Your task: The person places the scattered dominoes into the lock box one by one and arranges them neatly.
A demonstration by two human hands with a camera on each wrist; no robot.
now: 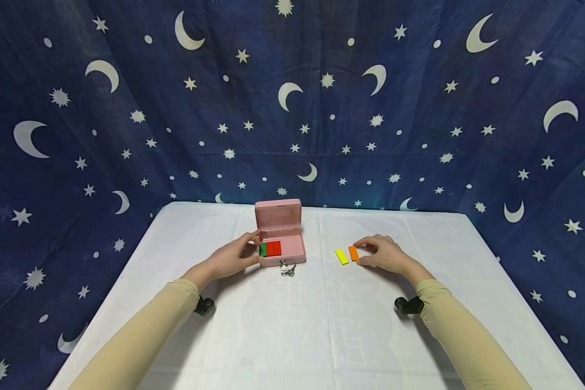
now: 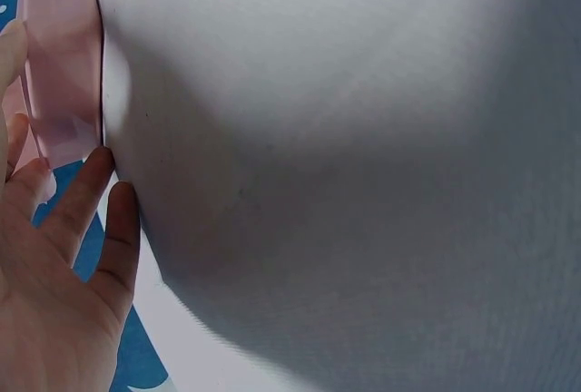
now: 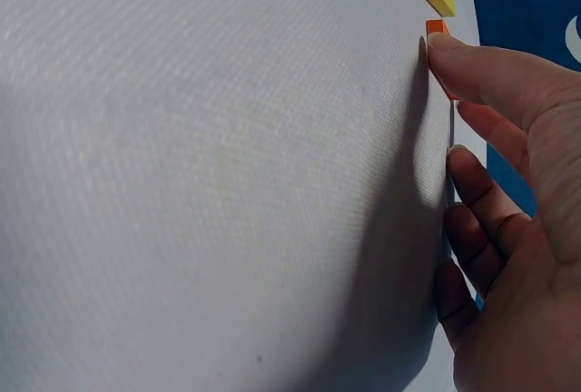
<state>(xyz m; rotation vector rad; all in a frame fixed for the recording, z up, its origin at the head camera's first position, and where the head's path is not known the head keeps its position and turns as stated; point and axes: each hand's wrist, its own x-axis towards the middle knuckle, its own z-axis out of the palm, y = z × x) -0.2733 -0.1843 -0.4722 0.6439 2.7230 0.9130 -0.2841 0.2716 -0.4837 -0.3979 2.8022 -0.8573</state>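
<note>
A pink metal box (image 1: 292, 259), lid raised, stands at the middle back of the table. Inside, at its left, lie a green block (image 1: 263, 249) and red blocks (image 1: 273, 248) side by side. My left hand (image 1: 232, 258) grips the box's left side, thumb at the front corner and fingers farther back; the left wrist view shows the hand (image 2: 68, 256) beside the box wall (image 2: 64, 65). On the cloth, my right hand (image 1: 385, 255) pinches an orange block (image 1: 353, 253) between thumb and index finger. A yellow block (image 1: 341, 257) lies just left of it.
A small padlock (image 1: 284, 266) hangs at the box's front, with keys (image 1: 291, 271) beside it. Something red (image 1: 369, 247) shows partly under my right hand. White cloth (image 1: 292, 325) covers the table; a dark blue curtain (image 1: 292, 135) with moons and stars stands behind.
</note>
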